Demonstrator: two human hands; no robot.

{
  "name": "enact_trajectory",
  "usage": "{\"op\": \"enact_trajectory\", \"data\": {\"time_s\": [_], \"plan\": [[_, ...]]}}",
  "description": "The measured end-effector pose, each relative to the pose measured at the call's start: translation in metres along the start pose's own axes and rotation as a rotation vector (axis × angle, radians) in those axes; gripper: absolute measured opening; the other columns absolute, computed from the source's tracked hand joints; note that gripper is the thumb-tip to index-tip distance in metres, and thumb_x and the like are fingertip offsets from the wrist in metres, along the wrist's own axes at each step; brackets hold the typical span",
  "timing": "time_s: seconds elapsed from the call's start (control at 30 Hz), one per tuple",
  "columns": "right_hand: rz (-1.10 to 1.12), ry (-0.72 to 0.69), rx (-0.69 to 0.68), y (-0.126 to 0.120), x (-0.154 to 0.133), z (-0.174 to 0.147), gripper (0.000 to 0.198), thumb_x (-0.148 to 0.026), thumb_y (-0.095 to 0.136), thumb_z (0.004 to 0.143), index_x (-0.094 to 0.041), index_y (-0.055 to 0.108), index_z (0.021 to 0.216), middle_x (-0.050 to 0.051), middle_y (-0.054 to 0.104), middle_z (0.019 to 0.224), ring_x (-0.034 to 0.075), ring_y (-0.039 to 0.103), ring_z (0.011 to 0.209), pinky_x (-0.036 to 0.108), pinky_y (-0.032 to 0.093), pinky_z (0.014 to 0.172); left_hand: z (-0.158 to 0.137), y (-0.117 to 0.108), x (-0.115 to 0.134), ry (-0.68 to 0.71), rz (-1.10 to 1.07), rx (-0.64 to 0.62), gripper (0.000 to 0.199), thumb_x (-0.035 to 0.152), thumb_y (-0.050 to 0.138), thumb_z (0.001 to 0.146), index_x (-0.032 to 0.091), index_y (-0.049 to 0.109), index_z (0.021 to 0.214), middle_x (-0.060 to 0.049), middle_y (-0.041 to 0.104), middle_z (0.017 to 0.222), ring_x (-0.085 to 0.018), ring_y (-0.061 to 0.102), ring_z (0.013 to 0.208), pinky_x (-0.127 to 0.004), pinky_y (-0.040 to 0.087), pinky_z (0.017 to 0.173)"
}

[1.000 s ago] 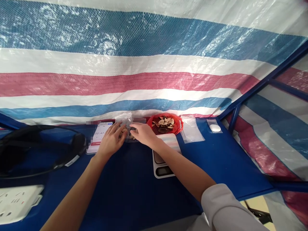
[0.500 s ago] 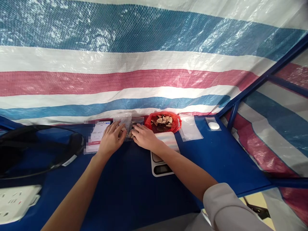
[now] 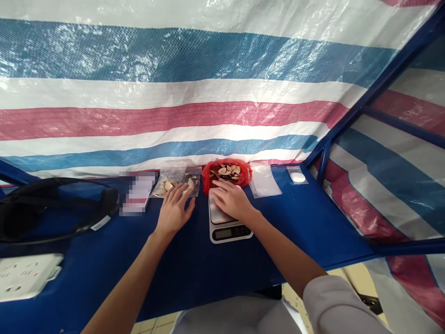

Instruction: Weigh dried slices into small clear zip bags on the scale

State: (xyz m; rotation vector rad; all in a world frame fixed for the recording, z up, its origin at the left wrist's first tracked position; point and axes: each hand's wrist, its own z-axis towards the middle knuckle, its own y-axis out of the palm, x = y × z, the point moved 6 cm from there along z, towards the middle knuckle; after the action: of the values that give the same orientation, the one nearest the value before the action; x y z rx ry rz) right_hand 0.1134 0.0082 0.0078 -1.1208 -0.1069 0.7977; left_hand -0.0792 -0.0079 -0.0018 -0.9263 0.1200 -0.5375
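Observation:
My left hand point(image 3: 176, 209) is open, its fingertips over the near edge of clear plastic bags point(image 3: 160, 187) that hold pale dried slices. My right hand point(image 3: 233, 200) reaches over the kitchen scale point(image 3: 216, 214), fingers stretched out and nothing visible in them. Whether it touches the scale's plate I cannot tell. Just behind the scale, a red plastic bag point(image 3: 246, 174) stands open with brown and whitish dried slices point(image 3: 227, 171) in it. The scale's display point(image 3: 227, 233) shows no readable number.
Flat clear bags point(image 3: 266, 183) lie right of the red bag. Farther right is a small bag with a white oval object point(image 3: 297, 177). At left are a blurred-out phone point(image 3: 139, 192), a black headset-like band point(image 3: 111, 204) and a white power strip point(image 3: 31, 276). Striped sheeting point(image 3: 174, 120) hangs behind.
My right hand has moved right, from the bags of slices to over the scale. My left hand has shifted slightly back, uncovering more of the bags. The view has shifted too.

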Motion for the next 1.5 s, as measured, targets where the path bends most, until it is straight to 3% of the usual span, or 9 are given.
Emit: {"op": "enact_trajectory", "data": {"time_s": [0.27,0.43,0.6,0.77,1.2,1.33,1.5], "plan": [[-0.052,0.234,0.218,-0.039,0.084,-0.078,0.030,-0.025,0.051,0.100,-0.024,0.075,0.118,0.007,0.071,0.133,0.024,0.065,0.127,0.037,0.057,0.104,-0.006,0.028,0.010,-0.056,-0.024,-0.084,0.036,0.031,0.044,0.103,0.017,0.066,0.128,-0.016,0.064,0.138,-0.034,0.054,0.138,-0.053,0.047,0.115],[-0.167,0.266,0.123,-0.033,0.116,-0.108,0.033,-0.027,0.051,0.101,-0.023,0.071,0.127,0.008,0.066,0.141,0.030,0.055,0.140,0.048,0.046,0.117,-0.005,0.041,0.008,-0.077,-0.029,-0.087,0.040,0.029,0.041,0.103,0.014,0.066,0.130,-0.018,0.062,0.141,-0.034,0.054,0.139,-0.052,0.045,0.117],[-0.200,0.277,-0.012,-0.020,0.120,-0.111,0.038,-0.030,0.049,0.103,-0.021,0.066,0.136,0.009,0.060,0.149,0.031,0.051,0.143,0.052,0.040,0.121,-0.009,0.049,0.007,-0.092,-0.015,-0.107,0.042,0.031,0.041,0.103,0.014,0.063,0.134,-0.018,0.054,0.151,-0.035,0.044,0.147,-0.056,0.040,0.121],[-0.223,0.280,-0.057,-0.018,0.117,-0.109,0.041,-0.031,0.045,0.105,-0.019,0.064,0.139,0.009,0.058,0.151,0.031,0.050,0.144,0.052,0.038,0.121,-0.012,0.051,0.006,-0.118,-0.031,-0.124,0.043,0.034,0.042,0.102,0.014,0.063,0.134,-0.018,0.051,0.155,-0.035,0.037,0.151,-0.056,0.038,0.122],[-0.191,0.264,0.034,-0.023,0.115,-0.109,0.037,-0.030,0.049,0.102,-0.022,0.067,0.133,0.009,0.063,0.145,0.031,0.056,0.138,0.053,0.043,0.117,-0.011,0.049,0.007,-0.128,-0.086,-0.108,0.041,0.032,0.047,0.100,0.019,0.063,0.135,-0.015,0.053,0.153,-0.036,0.037,0.151,-0.059,0.039,0.120],[-0.165,0.271,0.078,-0.035,0.124,-0.104,0.035,-0.032,0.049,0.103,-0.022,0.070,0.129,0.009,0.066,0.141,0.029,0.058,0.137,0.047,0.050,0.112,-0.009,0.045,0.010,-0.133,-0.058,-0.097,0.040,0.031,0.048,0.099,0.017,0.065,0.132,-0.018,0.056,0.149,-0.037,0.043,0.147,-0.058,0.038,0.120],[-0.180,0.257,0.070,-0.043,0.142,-0.098,0.037,-0.032,0.048,0.104,-0.018,0.069,0.131,0.011,0.066,0.141,0.030,0.055,0.139,0.048,0.046,0.115,-0.001,0.045,0.018,-0.124,-0.033,-0.067,0.038,0.027,0.049,0.098,0.018,0.066,0.131,-0.016,0.059,0.148,-0.035,0.046,0.145,-0.057,0.037,0.122]]}}
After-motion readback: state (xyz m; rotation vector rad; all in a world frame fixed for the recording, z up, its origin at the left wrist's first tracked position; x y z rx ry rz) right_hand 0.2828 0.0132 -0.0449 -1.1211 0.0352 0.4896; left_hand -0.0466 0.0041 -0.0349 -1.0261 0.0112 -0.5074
